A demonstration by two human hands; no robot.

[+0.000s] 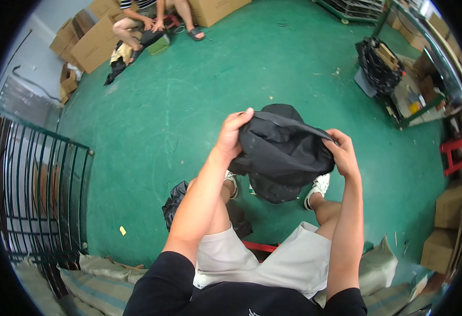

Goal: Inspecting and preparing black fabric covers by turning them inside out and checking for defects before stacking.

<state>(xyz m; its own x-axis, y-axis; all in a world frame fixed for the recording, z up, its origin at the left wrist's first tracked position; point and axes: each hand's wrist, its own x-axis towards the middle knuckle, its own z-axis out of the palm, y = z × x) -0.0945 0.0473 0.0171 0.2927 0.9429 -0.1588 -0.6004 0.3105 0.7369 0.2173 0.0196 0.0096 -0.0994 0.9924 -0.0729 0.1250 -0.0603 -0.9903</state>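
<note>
From here I see the black cloth (pixel 289 145) held between two hands over the green floor (pixel 152 116). The left hand (pixel 232 135) pinches its left edge, other fingers partly hidden; the right hand (pixel 343 155) pinches its right edge. I spot a dark bag (pixel 174 201) left of the cloth, nearer the wearer.

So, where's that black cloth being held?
In the head view, the black cloth is just right of centre, held between the left hand and the right hand, over the green floor.
</note>
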